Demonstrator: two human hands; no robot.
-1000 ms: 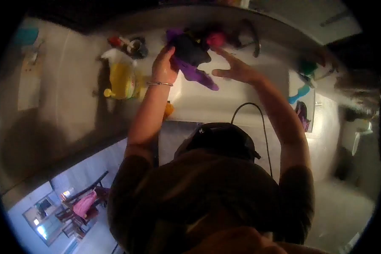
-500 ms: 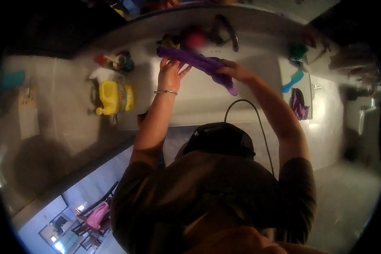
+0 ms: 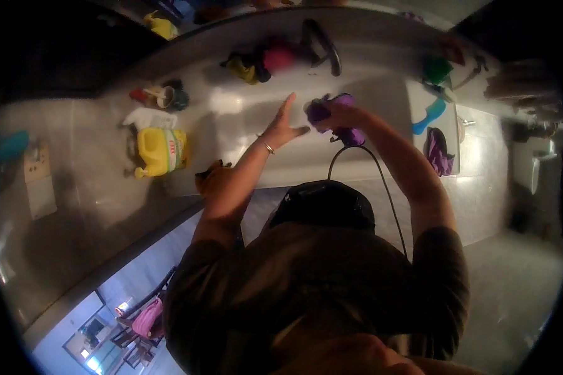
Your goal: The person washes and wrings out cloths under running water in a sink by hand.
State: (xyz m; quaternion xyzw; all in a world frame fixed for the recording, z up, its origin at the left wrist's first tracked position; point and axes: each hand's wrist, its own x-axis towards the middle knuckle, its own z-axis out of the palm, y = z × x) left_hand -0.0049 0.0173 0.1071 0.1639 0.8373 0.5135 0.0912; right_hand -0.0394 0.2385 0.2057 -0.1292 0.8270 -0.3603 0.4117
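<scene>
Purple cloth [image 3: 319, 114] is bunched inside the right hand [image 3: 344, 117], whose fingers curl round it above the pale basin [image 3: 381, 103], probably so drips land inside. Left of that grip, the left hand [image 3: 283, 131] spreads its fingers, holding nothing, so the right bears the cloth alone. Farther left, a yellow jug [image 3: 156, 152] stands beside the basin, seemingly clear of splashes.

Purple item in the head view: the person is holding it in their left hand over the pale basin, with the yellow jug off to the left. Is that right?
Not quite: the hand is wrong. The head view shows the purple item held in the right hand, over the pale basin, with the yellow jug off to the left.
</scene>
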